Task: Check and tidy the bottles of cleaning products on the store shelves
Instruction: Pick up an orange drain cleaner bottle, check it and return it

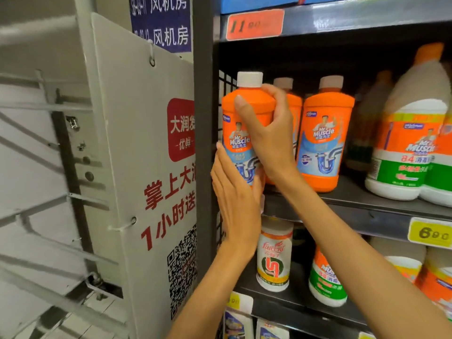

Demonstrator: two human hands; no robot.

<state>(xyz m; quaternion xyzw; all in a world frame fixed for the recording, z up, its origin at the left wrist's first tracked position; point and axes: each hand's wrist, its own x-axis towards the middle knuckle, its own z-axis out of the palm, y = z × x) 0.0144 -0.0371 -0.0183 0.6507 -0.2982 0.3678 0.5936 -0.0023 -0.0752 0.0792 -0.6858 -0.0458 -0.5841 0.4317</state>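
Bottle: orange drain cleaner bottle (241,133), at the shelf's (342,204) left front edge.
Right hand (266,133): clamped round its shoulder.
Left hand (236,199): flat against its base.
Left: neighbouring bottles (322,133) unchecked, judging by this view.

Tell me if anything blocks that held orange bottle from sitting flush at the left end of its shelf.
Nothing visible does. The orange bottle, gripped by the right hand with the left hand flat against its lower side, is already at the shelf's left end; another orange bottle stands apart to its right.
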